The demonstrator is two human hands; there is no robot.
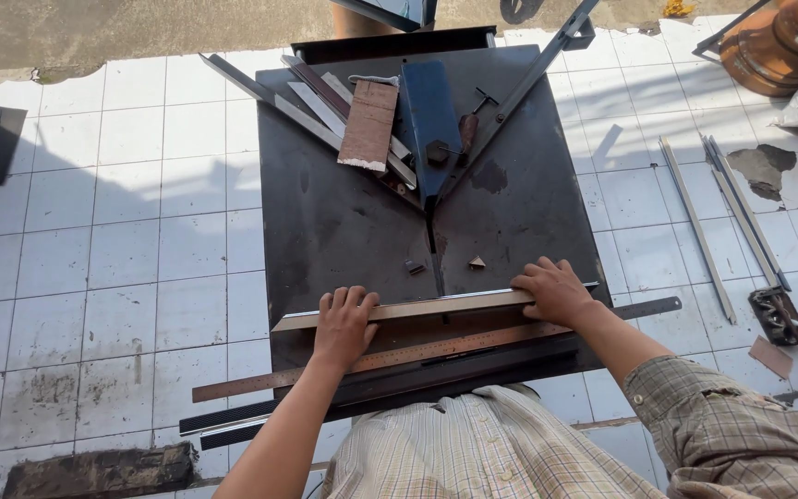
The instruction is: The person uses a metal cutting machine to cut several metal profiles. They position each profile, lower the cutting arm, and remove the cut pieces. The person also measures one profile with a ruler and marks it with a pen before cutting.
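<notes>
A long pale metal strip (436, 306) lies across the near part of a dark metal saw table (344, 222). My left hand (344, 323) presses down on the strip's left part, fingers curled over it. Pressing on the right part, near its end, is my right hand (556, 288). A long rusty ruler (417, 353) lies just in front of the strip, partly under both wrists. The blade slot (434, 249) runs up the table's middle toward a blue guard (431, 125). Two small offcuts (477, 262) sit behind the strip.
Angled fence bars (297, 106), a brown block (368, 125) and loose strips lie at the table's far end. More metal strips (699, 231) and a clamp tool (779, 314) rest on the white tiled floor at right. Dark profiles (233, 420) stick out at front left.
</notes>
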